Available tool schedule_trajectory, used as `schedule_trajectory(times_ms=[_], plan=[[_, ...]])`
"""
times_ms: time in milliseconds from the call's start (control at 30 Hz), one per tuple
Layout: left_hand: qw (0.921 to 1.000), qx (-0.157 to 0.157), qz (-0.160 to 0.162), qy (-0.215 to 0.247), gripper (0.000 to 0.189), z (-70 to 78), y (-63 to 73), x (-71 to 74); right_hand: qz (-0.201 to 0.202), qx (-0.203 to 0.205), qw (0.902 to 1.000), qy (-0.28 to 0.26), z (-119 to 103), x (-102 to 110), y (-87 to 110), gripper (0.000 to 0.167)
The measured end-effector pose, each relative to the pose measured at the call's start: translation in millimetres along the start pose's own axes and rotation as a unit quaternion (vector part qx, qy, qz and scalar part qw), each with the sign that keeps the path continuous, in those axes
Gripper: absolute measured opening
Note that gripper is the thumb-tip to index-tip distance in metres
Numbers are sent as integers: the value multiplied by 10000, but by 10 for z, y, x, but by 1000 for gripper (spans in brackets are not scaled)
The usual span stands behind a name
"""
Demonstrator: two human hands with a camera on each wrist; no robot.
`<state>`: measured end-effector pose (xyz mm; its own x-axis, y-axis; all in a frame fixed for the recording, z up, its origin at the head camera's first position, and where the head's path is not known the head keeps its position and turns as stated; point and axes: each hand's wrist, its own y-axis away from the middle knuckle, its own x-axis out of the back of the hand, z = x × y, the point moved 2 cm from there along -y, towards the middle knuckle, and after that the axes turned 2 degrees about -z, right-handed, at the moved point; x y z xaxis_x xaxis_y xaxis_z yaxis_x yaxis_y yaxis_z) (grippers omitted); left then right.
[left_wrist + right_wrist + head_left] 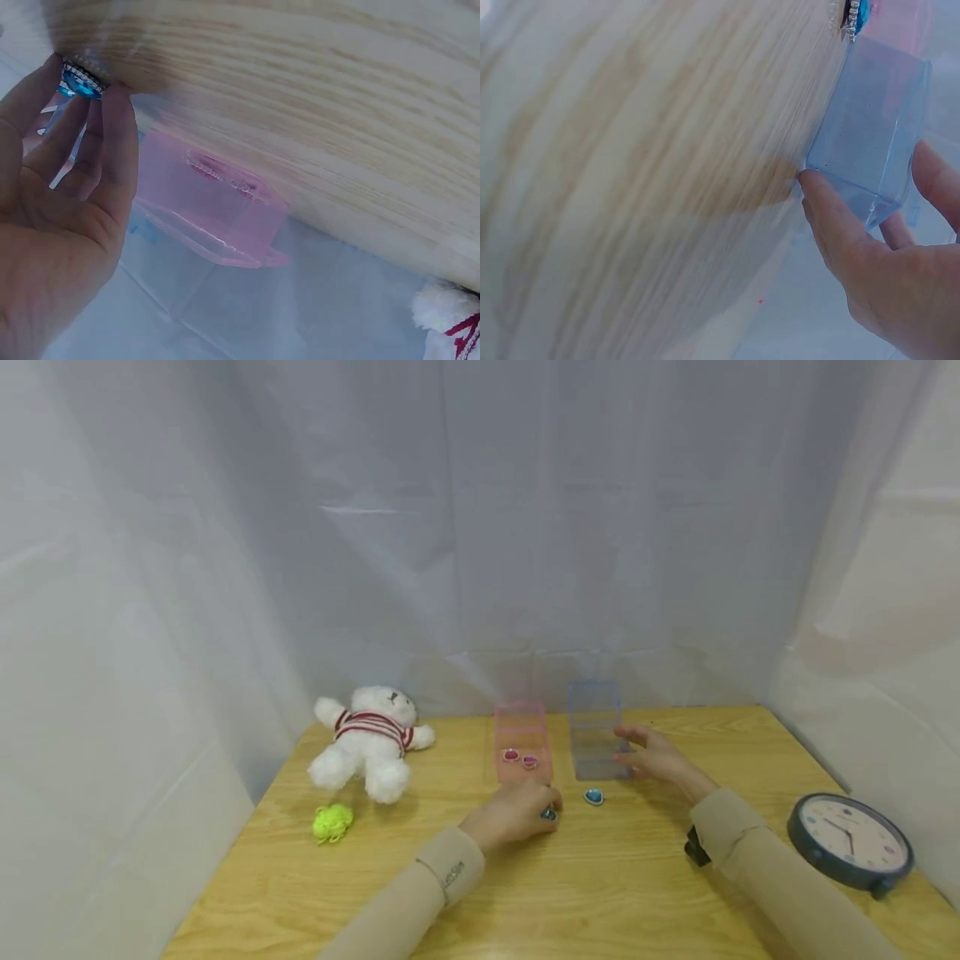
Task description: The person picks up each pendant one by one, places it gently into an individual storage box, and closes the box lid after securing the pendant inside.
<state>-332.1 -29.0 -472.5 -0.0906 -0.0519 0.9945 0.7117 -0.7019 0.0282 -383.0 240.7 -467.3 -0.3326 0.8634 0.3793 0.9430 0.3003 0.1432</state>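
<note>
In the left wrist view, a blue teardrop-like gem (81,82) with a beaded silver rim is pinched between the thumb and fingertips of my left hand (517,814). That hand is just in front of a clear pink box (523,720), which holds two pink gems (511,755) with pale rims. Beside it stands a clear blue box (595,727). My right hand (660,760) is at the right side of the blue box, its fingers spread and loosely extended along the end. A second blue gem (594,797) lies on the table before the blue box.
A white plush bear (371,735) in a striped top lies at the back left, with a bundle of neon yellow yarn (332,822) in front of it. A round clock (851,839) lies at the right edge of the wooden table (600,893). Pale sheeting (487,527) encloses the table.
</note>
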Motion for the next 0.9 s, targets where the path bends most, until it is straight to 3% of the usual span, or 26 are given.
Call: schedule_trajectory(times_ms=[167, 267, 433, 733, 900], plan=[[9999, 53, 70, 112, 28, 2, 11, 17, 77, -32, 10000, -3, 2, -10, 7, 70], [9980, 99, 356, 521, 30, 5, 8, 55, 113, -57, 9999, -95, 7, -15, 11, 67], [9883, 131, 966, 1170, 31, 7, -25, 164, 92, -6, 9999, -45, 20, -10, -7, 69], [9827, 281, 1459, 1108, 32, -26, -164, 364, 26, 75, 9999, 72, -3, -35, -10, 69], [9743, 420, 1636, 1488, 31, -82, -251, 422, -21, 85, 10000, -40, -32, -77, -4, 69]])
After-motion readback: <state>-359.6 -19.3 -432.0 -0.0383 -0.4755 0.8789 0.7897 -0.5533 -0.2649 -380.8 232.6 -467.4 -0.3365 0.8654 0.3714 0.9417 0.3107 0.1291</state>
